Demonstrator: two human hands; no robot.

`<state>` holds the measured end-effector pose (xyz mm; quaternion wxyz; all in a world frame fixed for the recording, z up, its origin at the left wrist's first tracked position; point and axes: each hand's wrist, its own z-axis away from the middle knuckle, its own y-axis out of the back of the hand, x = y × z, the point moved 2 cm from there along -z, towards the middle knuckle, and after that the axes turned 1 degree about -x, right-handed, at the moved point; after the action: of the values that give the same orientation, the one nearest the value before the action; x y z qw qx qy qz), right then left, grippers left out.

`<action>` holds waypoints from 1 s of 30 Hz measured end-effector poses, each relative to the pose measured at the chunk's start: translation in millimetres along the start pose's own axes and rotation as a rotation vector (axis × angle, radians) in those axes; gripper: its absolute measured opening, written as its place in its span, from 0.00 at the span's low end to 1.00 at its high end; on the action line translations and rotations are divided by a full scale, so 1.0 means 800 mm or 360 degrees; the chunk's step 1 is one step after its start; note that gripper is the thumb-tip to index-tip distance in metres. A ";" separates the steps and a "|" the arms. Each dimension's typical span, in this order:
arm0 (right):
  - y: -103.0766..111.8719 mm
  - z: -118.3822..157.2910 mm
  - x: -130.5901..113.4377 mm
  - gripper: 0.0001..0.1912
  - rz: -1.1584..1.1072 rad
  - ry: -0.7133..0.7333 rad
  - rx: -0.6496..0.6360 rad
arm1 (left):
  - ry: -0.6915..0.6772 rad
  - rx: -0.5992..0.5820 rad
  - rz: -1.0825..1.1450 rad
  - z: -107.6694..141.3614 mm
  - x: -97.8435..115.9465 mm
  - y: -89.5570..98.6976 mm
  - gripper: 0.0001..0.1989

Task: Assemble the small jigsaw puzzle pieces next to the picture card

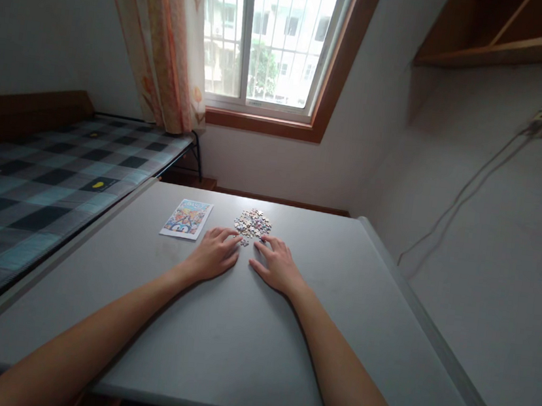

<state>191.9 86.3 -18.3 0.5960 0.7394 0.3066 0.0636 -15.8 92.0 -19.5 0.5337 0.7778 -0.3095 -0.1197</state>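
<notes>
From where I stand, both bare hands lie low over the pale worktop (pixel 235 330), palms down, forearms reaching in from its near edge. The left hand (pixel 215 253) is unclenched, its fingers loosely bent and reaching to the near left side of a small heap of jigsaw pieces (pixel 253 223). The right hand (pixel 276 264) is loose too, fingers a little spread, its foremost fingertips at the heap's near right side. I can't tell whether either hand's fingertips touch a piece.

The heap sits just beyond the gap between the hands, and a few stray pieces (pixel 245 242) lie at its near side, between the fingertips. Beyond the left hand and off to its left, a colourful printed sheet (pixel 186 219) with a penguin's face at its lower edge lies flat. Farther left of that hand is a bed (pixel 72 169) with a checked cover; well beyond both hands are a barred window (pixel 271 38) and a patterned curtain (pixel 165 38).
</notes>
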 end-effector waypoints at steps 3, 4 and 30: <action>0.001 0.000 -0.001 0.25 0.0003 -0.0004 0.0003 | 0.0069 -0.0050 -0.0016 0.000 -0.002 -0.002 0.21; 0.002 0.000 -0.001 0.24 0.0005 -0.0012 0.0006 | 0.0091 -0.0062 -0.0023 0.000 -0.002 -0.002 0.21; -0.007 -0.048 0.011 0.13 -0.0037 0.0008 0.0365 | 0.0111 -0.0013 -0.0061 -0.001 0.000 0.001 0.18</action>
<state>179.3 123.5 -15.3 0.5075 0.7990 0.3217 0.0231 -15.7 92.1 -18.6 0.5451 0.7851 -0.2751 -0.1041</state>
